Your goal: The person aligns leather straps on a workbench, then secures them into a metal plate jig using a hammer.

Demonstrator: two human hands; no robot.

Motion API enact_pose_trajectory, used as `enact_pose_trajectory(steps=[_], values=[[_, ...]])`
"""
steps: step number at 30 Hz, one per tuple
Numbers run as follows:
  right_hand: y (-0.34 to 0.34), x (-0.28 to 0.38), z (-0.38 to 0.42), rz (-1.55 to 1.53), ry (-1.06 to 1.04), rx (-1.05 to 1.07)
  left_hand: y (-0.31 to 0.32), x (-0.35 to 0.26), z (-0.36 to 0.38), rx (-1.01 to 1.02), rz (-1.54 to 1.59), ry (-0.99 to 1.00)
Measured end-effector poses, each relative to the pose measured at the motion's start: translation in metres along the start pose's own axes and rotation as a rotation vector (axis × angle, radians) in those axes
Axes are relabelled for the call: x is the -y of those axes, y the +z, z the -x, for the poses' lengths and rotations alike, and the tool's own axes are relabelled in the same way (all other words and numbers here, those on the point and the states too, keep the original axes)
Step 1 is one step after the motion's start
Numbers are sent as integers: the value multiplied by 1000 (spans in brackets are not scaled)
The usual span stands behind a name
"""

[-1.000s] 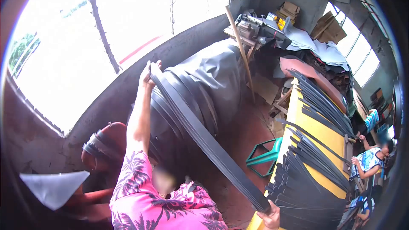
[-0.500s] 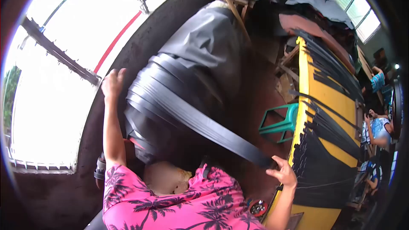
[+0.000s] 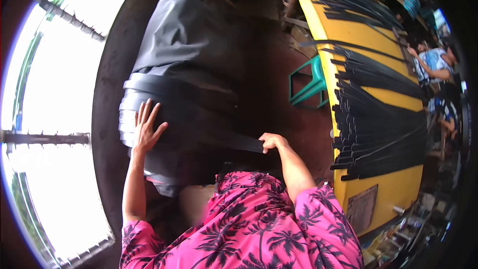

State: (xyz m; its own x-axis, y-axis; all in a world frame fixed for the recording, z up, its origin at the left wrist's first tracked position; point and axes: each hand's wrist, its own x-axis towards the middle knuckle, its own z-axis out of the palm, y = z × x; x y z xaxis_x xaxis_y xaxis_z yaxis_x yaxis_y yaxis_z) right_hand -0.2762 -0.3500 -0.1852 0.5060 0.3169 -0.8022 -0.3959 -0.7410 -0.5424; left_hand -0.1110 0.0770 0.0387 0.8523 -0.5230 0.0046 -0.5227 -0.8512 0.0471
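My left hand (image 3: 146, 132) lies with fingers spread on the shiny black strips (image 3: 130, 107) that wrap around a bulky pile. Over the upper part of that pile drapes a wrinkled black sheet (image 3: 174, 35). My right hand (image 3: 273, 141) is closed around the end of the black strips (image 3: 244, 143), which run from the dark side of the pile toward it. Much of this stretch is lost in shadow. The pile stands directly in front of my pink palm-print shirt (image 3: 234, 219).
On the right a yellow table (image 3: 383, 209) carries many black strips (image 3: 381, 114), their ends hanging over its near edge. A green plastic stool (image 3: 311, 82) stands beside it. Beyond the table sits a person (image 3: 433, 65). Barred windows (image 3: 59, 84) line the left wall.
My left hand has come from beside the window ledge onto the wrapped strips. My right hand has moved inward from near the table, still holding the strip end. The view has shifted.
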Motion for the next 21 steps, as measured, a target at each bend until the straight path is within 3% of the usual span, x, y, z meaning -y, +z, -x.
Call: enact_pose_trajectory(steps=[5,8,11,12,14,16,21], values=[[14,18,-5,-114,-57,-12,5,32,0,-8,-18,-28],[21,28,-12,-303,-240,9,8,58,4,-7,-4,-65],[19,52,-17,-298,-387,-55,14,61,5,-1,14,-88],[20,56,-24,-312,-369,-34,15,59,3,-21,20,-106],[30,68,-24,-105,11,-339,19,54,0,-37,26,-121],[52,36,-62,-27,200,-635,22,50,-2,-53,-1,-131],[57,-28,-16,-224,247,-671,24,47,-5,-68,-12,-148]])
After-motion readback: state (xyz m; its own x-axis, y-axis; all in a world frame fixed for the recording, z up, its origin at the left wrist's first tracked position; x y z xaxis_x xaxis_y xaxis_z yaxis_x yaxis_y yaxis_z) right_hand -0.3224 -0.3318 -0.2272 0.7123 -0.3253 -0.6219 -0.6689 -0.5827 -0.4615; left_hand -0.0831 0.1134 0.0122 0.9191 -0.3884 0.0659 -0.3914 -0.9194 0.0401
